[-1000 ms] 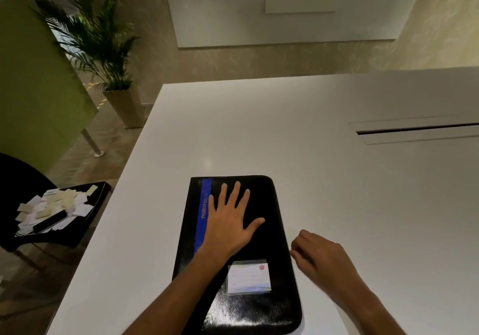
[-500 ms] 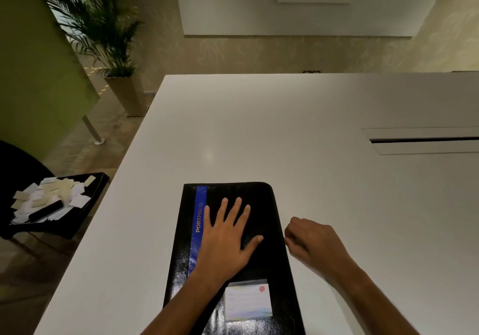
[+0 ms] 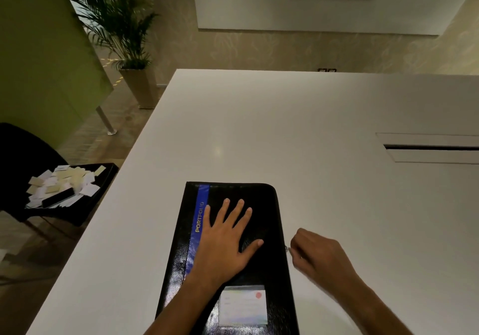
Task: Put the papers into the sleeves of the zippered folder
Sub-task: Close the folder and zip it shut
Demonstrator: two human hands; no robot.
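A black zippered folder (image 3: 267,220) with a blue stripe reading PORTFOLIO lies closed on the white table (image 3: 285,132) in front of me. A clear card pocket (image 3: 242,306) sits on its near cover. My left hand (image 3: 224,241) rests flat on the cover, fingers spread. My right hand (image 3: 316,257) is at the folder's right edge, fingers pinched on the small metal zipper pull (image 3: 287,249). A heap of small white and cream papers (image 3: 61,185) lies on a black chair seat at the left, away from both hands.
A black chair (image 3: 31,158) stands left of the table, with a dark flat object among the papers. A long cable slot (image 3: 430,148) cuts into the table at the right. A potted palm (image 3: 121,31) and a green partition stand beyond the table's left edge.
My right hand has slid along the folder's right edge, away from me, now pinching the zipper pull. The left hand stays flat on the cover. The view has tilted slightly.
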